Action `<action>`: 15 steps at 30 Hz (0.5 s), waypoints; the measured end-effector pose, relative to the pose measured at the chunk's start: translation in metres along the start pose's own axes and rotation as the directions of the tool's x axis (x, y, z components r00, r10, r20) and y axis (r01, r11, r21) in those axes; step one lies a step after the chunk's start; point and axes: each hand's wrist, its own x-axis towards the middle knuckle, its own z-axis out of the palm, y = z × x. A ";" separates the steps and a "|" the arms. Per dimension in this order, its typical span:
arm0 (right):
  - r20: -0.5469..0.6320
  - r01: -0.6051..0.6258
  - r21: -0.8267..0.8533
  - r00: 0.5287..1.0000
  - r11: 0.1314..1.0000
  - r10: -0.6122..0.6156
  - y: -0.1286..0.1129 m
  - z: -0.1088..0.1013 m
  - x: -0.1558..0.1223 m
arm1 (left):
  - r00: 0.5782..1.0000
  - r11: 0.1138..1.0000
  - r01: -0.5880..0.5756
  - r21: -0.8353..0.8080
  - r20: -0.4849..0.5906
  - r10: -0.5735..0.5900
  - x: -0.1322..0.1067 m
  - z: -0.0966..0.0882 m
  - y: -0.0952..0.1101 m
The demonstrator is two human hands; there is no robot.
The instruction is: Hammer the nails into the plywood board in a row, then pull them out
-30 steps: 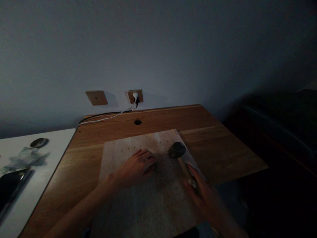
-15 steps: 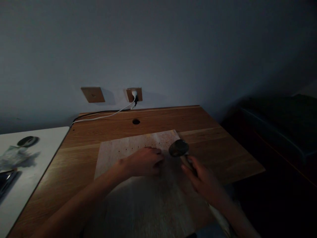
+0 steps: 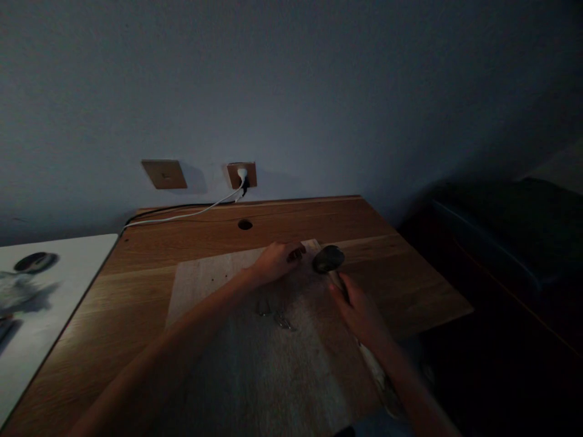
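Observation:
My right hand [image 3: 362,309] is wrapped round the handle of a hammer [image 3: 328,259] with a dark, rounded head, held up over the right edge of a pale board [image 3: 273,370]. Close to the board's far edge, my left hand [image 3: 279,262] has its fingers curled together just left of the hammer head. Whatever they pinch is hidden or too small to name. Several shiny nails [image 3: 285,321] lie loose on the board below that hand. A few dark dots [image 3: 219,278] run in a row near the far edge, partly covered by my left hand.
The board lies on a wooden tabletop [image 3: 410,285] with a round cable hole [image 3: 245,224]. Cables [image 3: 191,213] run along the back to a wall socket [image 3: 241,175]. At the left is a white table [image 3: 82,273] with a dark round object [image 3: 35,262] and crumpled clear plastic [image 3: 16,288].
My left hand has moved away from me toward the board's far edge, uncovering the loose nails. The hammer stays raised in my right hand. The view has shifted slightly.

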 end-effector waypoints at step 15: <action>-0.002 0.030 0.020 1.000 0.999 -0.030 -0.003 -0.001 0.002 | 0.998 0.997 -0.064 0.053 -0.019 0.065 -0.006 0.007 -0.004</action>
